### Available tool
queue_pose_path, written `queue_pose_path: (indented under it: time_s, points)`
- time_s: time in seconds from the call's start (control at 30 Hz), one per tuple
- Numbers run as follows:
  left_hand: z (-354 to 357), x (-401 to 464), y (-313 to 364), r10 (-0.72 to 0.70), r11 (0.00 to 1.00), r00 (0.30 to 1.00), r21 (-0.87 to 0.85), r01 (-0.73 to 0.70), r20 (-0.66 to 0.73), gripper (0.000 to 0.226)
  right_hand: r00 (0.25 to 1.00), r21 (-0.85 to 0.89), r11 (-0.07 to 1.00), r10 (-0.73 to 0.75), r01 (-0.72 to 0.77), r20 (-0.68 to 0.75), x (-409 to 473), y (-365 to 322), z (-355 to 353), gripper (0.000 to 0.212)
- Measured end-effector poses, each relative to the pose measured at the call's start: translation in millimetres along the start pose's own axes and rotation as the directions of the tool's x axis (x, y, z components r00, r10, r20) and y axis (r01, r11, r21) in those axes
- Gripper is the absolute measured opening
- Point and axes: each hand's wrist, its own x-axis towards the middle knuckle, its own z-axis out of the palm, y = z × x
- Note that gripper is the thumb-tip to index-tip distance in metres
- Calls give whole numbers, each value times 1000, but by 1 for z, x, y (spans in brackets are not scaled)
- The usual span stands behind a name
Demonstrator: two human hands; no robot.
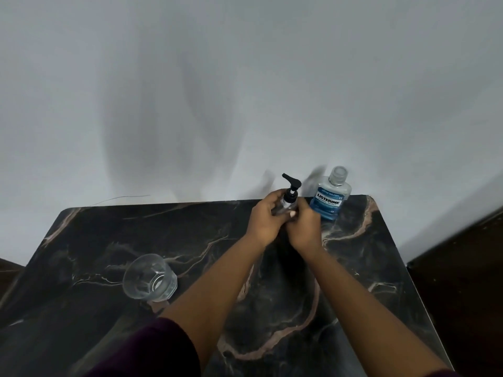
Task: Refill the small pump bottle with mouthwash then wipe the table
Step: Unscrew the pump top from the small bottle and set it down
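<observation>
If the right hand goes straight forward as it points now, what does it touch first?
Probably the mouthwash bottle, just beyond the right hand, which already grips the pump bottle; depth is uncertain.

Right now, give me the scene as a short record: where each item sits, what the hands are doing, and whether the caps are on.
surface: dark marbled table
pump bottle: small pump bottle, upright near far edge, black pump head on
left hand: left hand wrapped around the bottle body
right hand: right hand gripping the bottle's lower part
mouthwash: blue mouthwash bottle, upright just right of the hands, cap on
glass: clear glass, near left, looks empty
wiping cloth: none in view
</observation>
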Motion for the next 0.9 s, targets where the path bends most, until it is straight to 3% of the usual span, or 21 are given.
queue_pose_path:
  time_s: [0.33, 0.53, 0.7, 0.9]
  points:
    - [-64, -84, 62, 96, 992, 995, -75, -98, -32, 46, 993, 122, 987, -110, 104, 50, -72, -88, -16, 12]
    - [-110, -118, 127, 156, 979, 987, -127, -158, -24, 31, 979, 266, 952, -182, 153, 88, -89, -158, -25, 30]
    - [-141, -132, 156, 225, 974, 974, -25, -225, -6, 36, 969, 292, 935, -233, 201, 79, -101, -198, -22, 34]
    - [-152, -141, 176, 260, 965, 965, -51, -259, 19, 31, 965, 313, 924, -253, 221, 65, -113, -228, -23, 29]
